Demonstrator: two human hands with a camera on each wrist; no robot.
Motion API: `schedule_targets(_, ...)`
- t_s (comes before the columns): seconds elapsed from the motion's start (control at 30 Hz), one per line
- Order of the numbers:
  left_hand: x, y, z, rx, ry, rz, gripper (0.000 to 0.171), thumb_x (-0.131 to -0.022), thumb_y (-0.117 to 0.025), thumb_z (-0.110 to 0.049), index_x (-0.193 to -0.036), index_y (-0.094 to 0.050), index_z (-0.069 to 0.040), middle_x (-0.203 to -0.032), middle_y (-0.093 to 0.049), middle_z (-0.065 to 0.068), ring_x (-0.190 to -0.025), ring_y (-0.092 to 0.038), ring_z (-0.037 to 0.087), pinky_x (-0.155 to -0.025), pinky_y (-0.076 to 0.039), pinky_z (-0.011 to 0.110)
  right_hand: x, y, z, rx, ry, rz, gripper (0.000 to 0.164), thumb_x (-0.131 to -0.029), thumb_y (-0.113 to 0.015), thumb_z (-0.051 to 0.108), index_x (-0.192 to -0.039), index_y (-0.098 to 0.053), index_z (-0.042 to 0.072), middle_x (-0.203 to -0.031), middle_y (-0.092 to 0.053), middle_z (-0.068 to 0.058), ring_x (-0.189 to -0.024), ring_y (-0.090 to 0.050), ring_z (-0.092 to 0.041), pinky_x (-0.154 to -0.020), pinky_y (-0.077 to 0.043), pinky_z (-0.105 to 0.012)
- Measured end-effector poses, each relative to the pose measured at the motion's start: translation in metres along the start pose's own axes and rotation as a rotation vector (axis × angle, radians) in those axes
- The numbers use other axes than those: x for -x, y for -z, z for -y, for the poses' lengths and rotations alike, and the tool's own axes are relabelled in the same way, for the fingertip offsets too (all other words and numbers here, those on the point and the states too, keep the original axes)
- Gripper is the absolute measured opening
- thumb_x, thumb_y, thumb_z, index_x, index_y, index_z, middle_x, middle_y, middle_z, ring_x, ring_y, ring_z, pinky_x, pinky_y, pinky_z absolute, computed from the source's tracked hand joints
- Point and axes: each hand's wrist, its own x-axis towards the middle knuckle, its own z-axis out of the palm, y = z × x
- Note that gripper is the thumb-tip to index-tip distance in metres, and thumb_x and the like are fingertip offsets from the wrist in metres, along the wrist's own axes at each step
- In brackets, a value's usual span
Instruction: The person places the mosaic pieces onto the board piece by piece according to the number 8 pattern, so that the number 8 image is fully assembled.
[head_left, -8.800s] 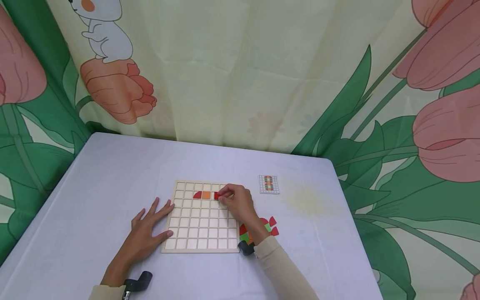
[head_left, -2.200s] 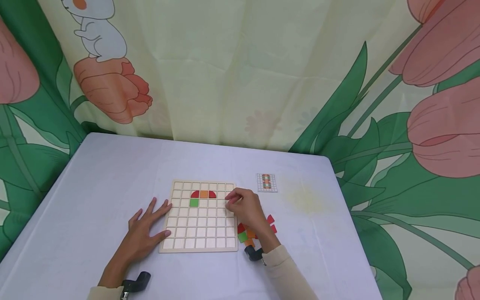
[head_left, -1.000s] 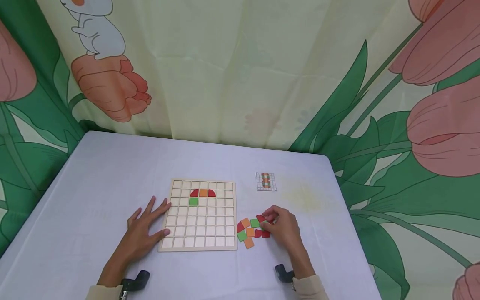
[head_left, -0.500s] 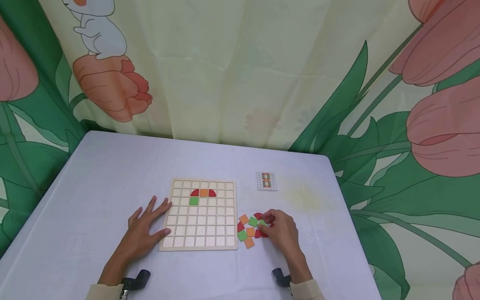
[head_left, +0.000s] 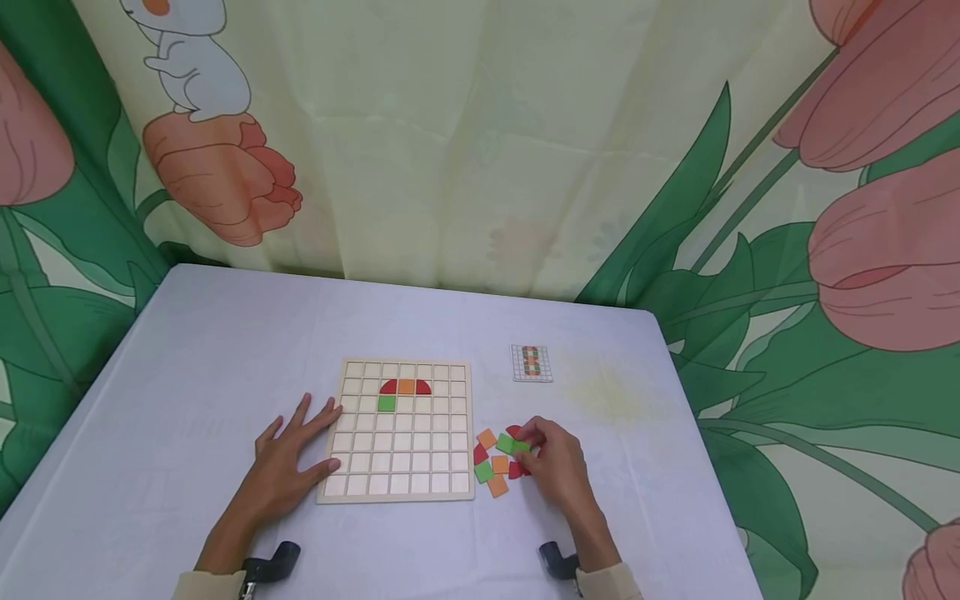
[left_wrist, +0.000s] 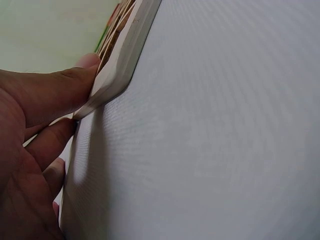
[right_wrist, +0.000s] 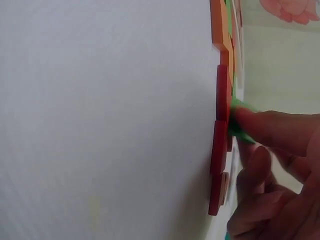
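A wooden grid board (head_left: 397,483) lies flat on the table. In it sit two red rounded pieces (head_left: 423,387), an orange square (head_left: 407,387) between them, and a green square (head_left: 386,403) below the left red one. My left hand (head_left: 281,479) rests with spread fingers against the board's left edge; the left wrist view shows the thumb on its rim. Right of the board, my right hand (head_left: 558,462) pinches a green square tile (right_wrist: 242,131) at the loose pile. The right wrist view shows this tile tilted, partly hidden by the fingers.
The pile holds several orange tiles (head_left: 497,486), green tiles (head_left: 483,472) and red pieces (head_left: 481,454), some behind my right hand. A small pattern card (head_left: 531,363) lies farther back. A printed curtain (head_left: 450,167) hangs behind the white-covered table (head_left: 247,333).
A second red rounded piece and a green square have come onto the board. My right hand has gone from the board to the pile, shifting tiles there. The left hand stays at the edge.
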Motion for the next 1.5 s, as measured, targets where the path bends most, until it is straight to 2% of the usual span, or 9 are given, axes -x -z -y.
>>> schedule_targets(0.2, 0.000, 0.000, 0.000, -0.006, 0.002, -0.002, 0.083, -0.089, -0.084, -0.028, -0.162, -0.046, -0.018, -0.170, -0.037, 0.016, -0.166, -0.013, 0.043, -0.129, -0.003, 0.068, -0.002, -0.001, 0.002, -0.138, 0.035, -0.017, 0.019, -0.089, -0.086, 0.011, -0.100, -0.078, 0.024, -0.090, -0.070, 0.002, -0.071, -0.056, -0.019, -0.055, -0.052, -0.023)
schedule_targets(0.37, 0.000, 0.000, 0.000, -0.003, 0.001, 0.001, 0.083, -0.089, -0.084, -0.028, -0.162, -0.045, -0.018, -0.171, -0.037, 0.015, -0.166, -0.012, 0.043, -0.129, -0.002, 0.067, -0.005, -0.004, 0.010, -0.209, 0.061, -0.011, 0.018, -0.088, -0.088, 0.013, -0.098, -0.079, 0.026, -0.088, -0.071, 0.002, -0.061, -0.053, -0.019, -0.049, -0.047, -0.023)
schedule_targets(0.6, 0.000, 0.000, 0.002, -0.011, 0.001, -0.002, 0.082, -0.090, -0.084, -0.027, -0.162, -0.046, -0.018, -0.170, -0.038, 0.016, -0.166, -0.013, 0.043, -0.129, -0.003, 0.067, -0.015, -0.013, 0.028, -0.283, 0.141, 0.025, 0.017, -0.085, -0.090, 0.018, -0.094, -0.078, 0.026, -0.085, -0.073, 0.005, -0.061, -0.050, -0.017, -0.048, -0.040, -0.022)
schedule_targets(0.9, 0.001, 0.000, 0.002, -0.013, -0.001, -0.006, 0.083, -0.090, -0.084, -0.027, -0.162, -0.046, -0.019, -0.171, -0.037, 0.015, -0.166, -0.013, 0.043, -0.129, -0.004, 0.067, -0.027, -0.029, 0.051, -0.314, 0.227, 0.079, 0.016, -0.086, -0.091, 0.023, -0.094, -0.078, 0.027, -0.083, -0.073, 0.005, -0.057, -0.048, -0.014, -0.046, -0.038, -0.020)
schedule_targets(1.13, 0.000, 0.000, 0.002, -0.008, -0.001, -0.005, 0.082, -0.089, -0.085, -0.026, -0.162, -0.046, -0.019, -0.170, -0.038, 0.015, -0.166, -0.013, 0.043, -0.129, -0.003, 0.066, -0.034, -0.042, 0.071, -0.303, 0.227, 0.111, 0.014, -0.086, -0.090, 0.025, -0.094, -0.078, 0.025, -0.085, -0.072, 0.005, -0.065, -0.054, -0.017, -0.050, -0.044, -0.022)
schedule_targets(1.5, 0.000, -0.002, 0.004, -0.003, -0.006, -0.019, 0.082, -0.089, -0.085, -0.027, -0.161, -0.047, -0.020, -0.170, -0.039, 0.014, -0.166, -0.015, 0.042, -0.129, -0.004, 0.066, -0.046, -0.060, 0.092, -0.216, 0.206, 0.173, 0.010, -0.089, -0.087, 0.017, -0.092, -0.080, 0.023, -0.083, -0.072, 0.007, -0.078, -0.064, -0.016, -0.066, -0.051, -0.029)
